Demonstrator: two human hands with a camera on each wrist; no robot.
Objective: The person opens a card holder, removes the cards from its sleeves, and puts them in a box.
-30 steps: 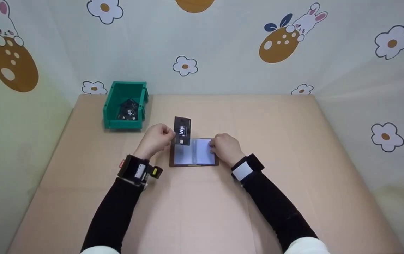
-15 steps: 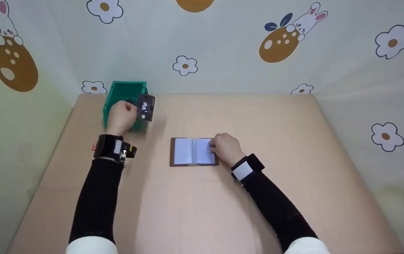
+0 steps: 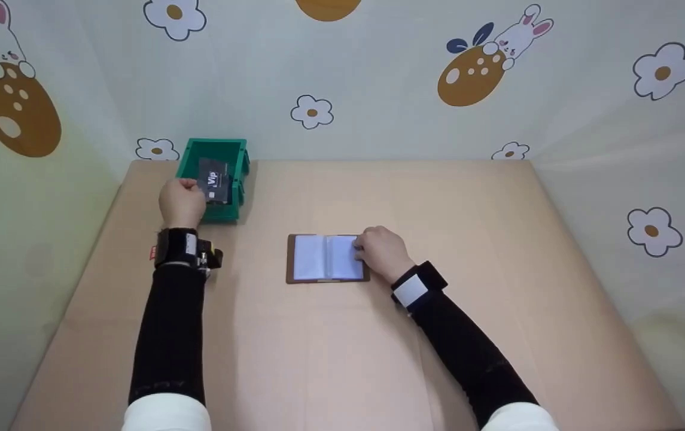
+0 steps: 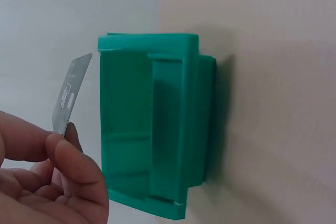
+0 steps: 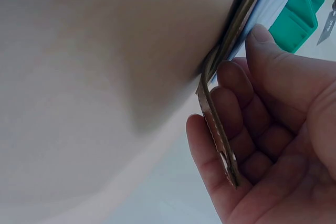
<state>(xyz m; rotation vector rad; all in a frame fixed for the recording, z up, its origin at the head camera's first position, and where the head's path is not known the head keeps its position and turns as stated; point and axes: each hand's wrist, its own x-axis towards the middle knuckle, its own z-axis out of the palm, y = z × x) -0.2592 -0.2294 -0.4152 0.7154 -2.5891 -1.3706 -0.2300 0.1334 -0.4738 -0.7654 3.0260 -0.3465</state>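
Note:
My left hand (image 3: 182,202) pinches a black card (image 3: 214,181) marked "Vip" by its edge, between thumb and forefinger. In the left wrist view the card (image 4: 71,94) stands tilted, apart from the green bin (image 4: 169,129). From the head it appears over the bin (image 3: 236,146) and hides much of its inside. An open brown card holder (image 3: 290,258) with clear sleeves (image 3: 309,257) lies mid-table. My right hand (image 3: 385,252) grips its right edge, thumb on the sleeve side. In the right wrist view a brown strap (image 5: 216,124) runs along my curled fingers.
The bin stands at the table's back left, near the patterned cloth (image 3: 378,78) that hangs behind and at both sides. Bare tabletop (image 3: 468,209) stretches to the right of the card holder.
The left hand has carried the card left and away from the card holder to the bin, first out past the bin's right side, then back over it. The right hand stays put.

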